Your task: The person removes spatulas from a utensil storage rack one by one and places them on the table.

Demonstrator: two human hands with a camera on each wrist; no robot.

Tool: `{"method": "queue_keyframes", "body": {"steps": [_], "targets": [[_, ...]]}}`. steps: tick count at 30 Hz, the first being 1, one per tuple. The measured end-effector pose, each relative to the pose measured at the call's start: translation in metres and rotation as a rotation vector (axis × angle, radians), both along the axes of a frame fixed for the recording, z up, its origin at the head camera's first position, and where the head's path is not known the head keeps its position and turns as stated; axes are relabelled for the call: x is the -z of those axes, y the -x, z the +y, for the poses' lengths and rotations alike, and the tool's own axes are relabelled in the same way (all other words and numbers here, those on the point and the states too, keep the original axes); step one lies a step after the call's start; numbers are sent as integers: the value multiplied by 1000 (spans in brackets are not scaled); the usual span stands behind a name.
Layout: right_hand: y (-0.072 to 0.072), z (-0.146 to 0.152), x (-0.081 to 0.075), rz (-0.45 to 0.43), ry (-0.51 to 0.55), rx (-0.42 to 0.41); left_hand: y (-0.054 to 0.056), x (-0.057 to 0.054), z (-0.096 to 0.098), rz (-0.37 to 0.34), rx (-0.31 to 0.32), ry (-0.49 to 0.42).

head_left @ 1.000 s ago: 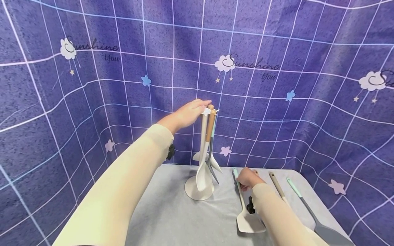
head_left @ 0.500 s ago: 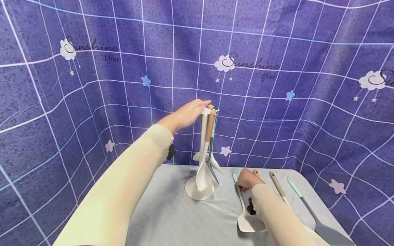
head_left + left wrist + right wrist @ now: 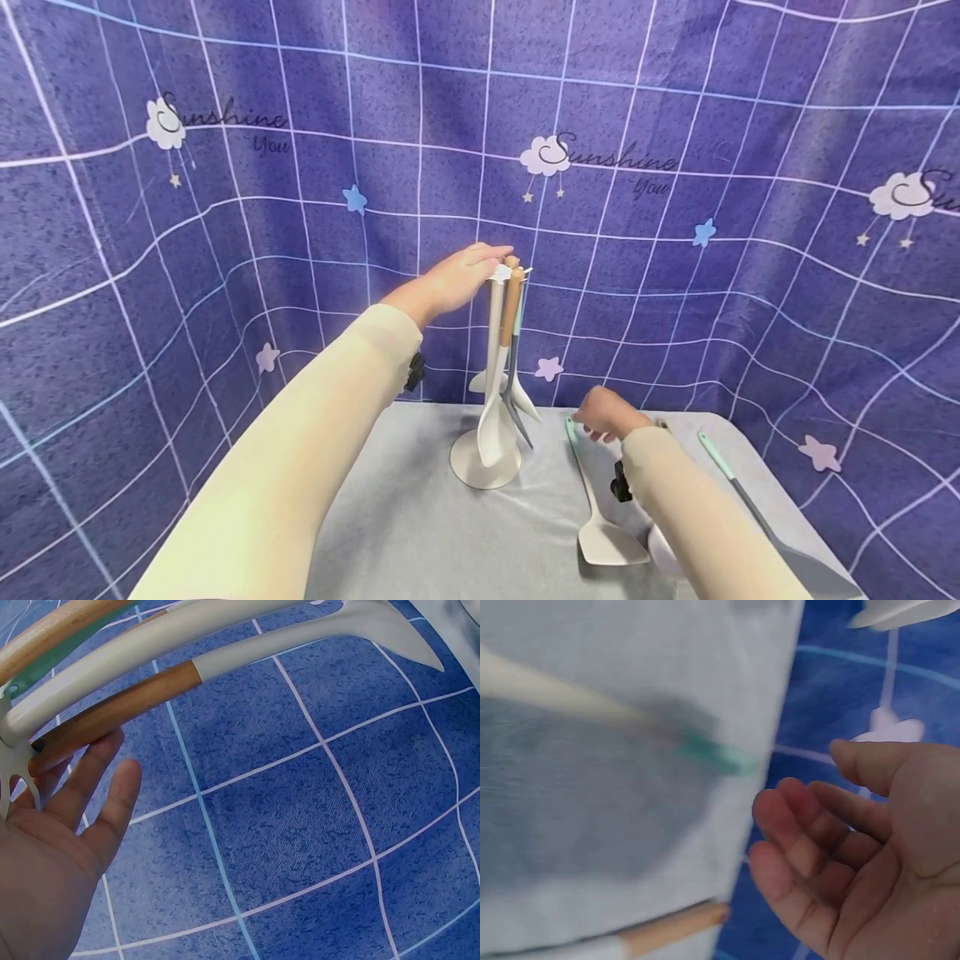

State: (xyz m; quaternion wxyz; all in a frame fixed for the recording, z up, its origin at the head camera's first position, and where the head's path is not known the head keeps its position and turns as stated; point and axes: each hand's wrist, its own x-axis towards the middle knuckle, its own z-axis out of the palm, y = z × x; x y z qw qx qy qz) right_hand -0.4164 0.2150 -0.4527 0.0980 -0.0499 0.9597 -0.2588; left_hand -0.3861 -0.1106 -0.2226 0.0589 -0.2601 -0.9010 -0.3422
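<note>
Left hand (image 3: 468,271) is resting across the top of the utensil stand (image 3: 467,472), fingers extended and touching a wooden handle. Right hand (image 3: 602,412) is hovering just beside the end of the mint handle, fingers loosely curved, holding nothing. The hands are staying well apart.

The cream turner (image 3: 603,533) is lying on the grey table (image 3: 390,533), to the right of the stand. Its mint handle is pointing toward the back edge, its slim pale shaft widening into a broad, straight-edged blade nearer the wearer.

Outward: the stand is standing upright on a round off-white base, with a white spoon (image 3: 496,435) hanging from it by a wooden grip. A mint-handled grey turner (image 3: 813,571) is lying at far right, partly behind the sleeve (image 3: 697,517). Behind everything, a purple grid-patterned curtain (image 3: 645,325) is hanging.

Right wrist view is showing a gap between fingertips and mint handle, plus a wooden utensil handle (image 3: 679,928) that the right arm is hiding from the head view. Left wrist view is revealing fingertips under the spoon's grip.

Compared with half a second ago: right hand is no longer gripping the mint handle and is sitting farther back; the cream turner is keeping its place.
</note>
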Motion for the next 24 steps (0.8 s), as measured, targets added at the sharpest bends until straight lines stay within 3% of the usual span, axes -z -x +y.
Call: {"method": "queue_keyframes", "body": {"steps": [5,8,12,17,20,24], "targets": [[4,-15,-40,173,8,-95,1,1,1,10,-7,0],[2,-24,-69,294,83,-124,0,0,-1,14,-19,-3],[-10,-31,-114,436,194,-140,0,-1,-1,13,-29,3],[-29,-40,-170,594,205,-162,0,-4,1,27,-49,-12],[-37,-45,-194,646,209,-172,3,0,1,46,-62,-29],[-40,-54,-215,669,220,-190,8,5,1,64,-78,-49]]}}
